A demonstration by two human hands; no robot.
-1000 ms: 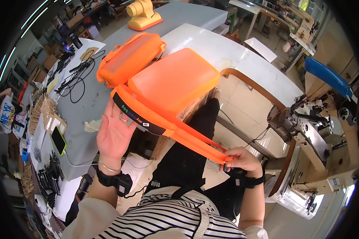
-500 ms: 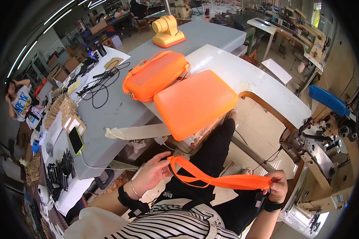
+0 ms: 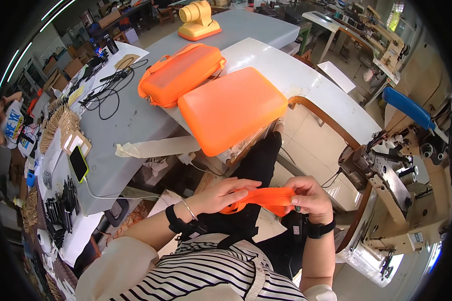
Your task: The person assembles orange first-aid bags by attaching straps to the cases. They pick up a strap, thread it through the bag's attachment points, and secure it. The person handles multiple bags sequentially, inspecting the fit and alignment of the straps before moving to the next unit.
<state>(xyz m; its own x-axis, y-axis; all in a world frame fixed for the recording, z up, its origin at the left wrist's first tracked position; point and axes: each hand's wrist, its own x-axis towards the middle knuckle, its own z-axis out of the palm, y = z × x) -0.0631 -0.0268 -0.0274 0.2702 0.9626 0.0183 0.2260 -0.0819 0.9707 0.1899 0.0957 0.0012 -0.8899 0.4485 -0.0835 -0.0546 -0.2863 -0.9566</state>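
Right grip point(image 3: 310, 198) pinches that light-looking, probably floppy orange strip point(image 3: 267, 197), left grip point(image 3: 221, 195) touches it (can't tell if closed), so I'd hold both ends.

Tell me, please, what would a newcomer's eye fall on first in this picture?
Probably the orange box-shaped case at the white tabletop, near the centre, with the orange bag beside it to the left. Next may come the orange strip lower down, pinched in the right grip, with the left grip at its other end. Farther back, the yellow lamp-like device stands out on the grey table.
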